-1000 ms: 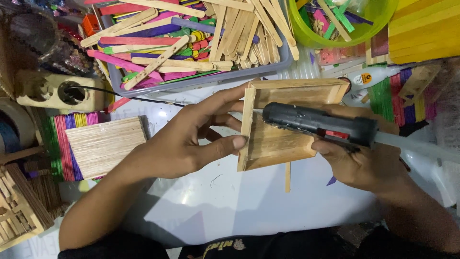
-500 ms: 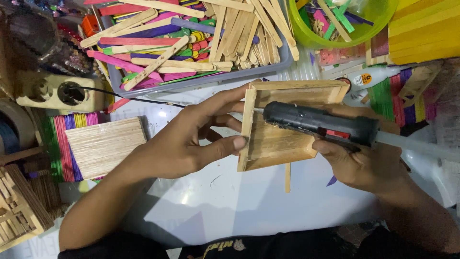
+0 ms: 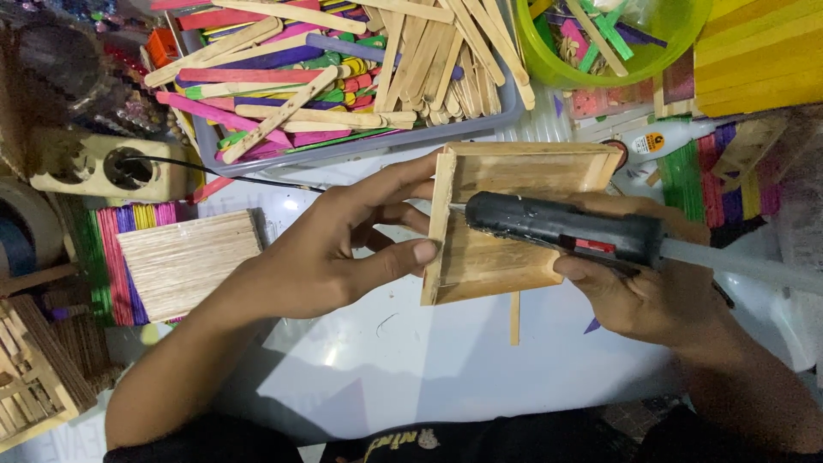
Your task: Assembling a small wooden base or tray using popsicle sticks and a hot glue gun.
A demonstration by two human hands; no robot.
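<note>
The shallow wooden tray [image 3: 506,223] built from craft sticks sits tilted above the middle of the white tabletop [image 3: 429,360], held up rather than lying flat. The left hand [image 3: 343,249] has its grip clamped on the tray's left wall, thumb on the near corner and fingers behind the far one. The right hand [image 3: 651,291] is closed around a black glue gun [image 3: 566,231], whose nozzle rests across the tray's inner floor near the left wall. Judging from this, the main risk is hot glue reaching the left thumb, since it lies just beside the nozzle; a second risk is the tray's thin walls shifting or popping loose if the pinch tightens while the gun presses down, and the gun's cord may snag on clutter. 1 loose stick [image 3: 514,319] lies under the tray's lower edge. Beyond, the tabletop is crowded: a grey bin [image 3: 360,150] of plain and coloured sticks at the far side, a green bowl [image 3: 626,60] of scraps to its right, a white glue bottle [image 3: 669,141], a flat stick panel [image 3: 189,261] on the left, a power strip [image 3: 107,165] with 1 plug in it, and a small stick-built house [image 3: 34,377] at the near left corner.
</note>
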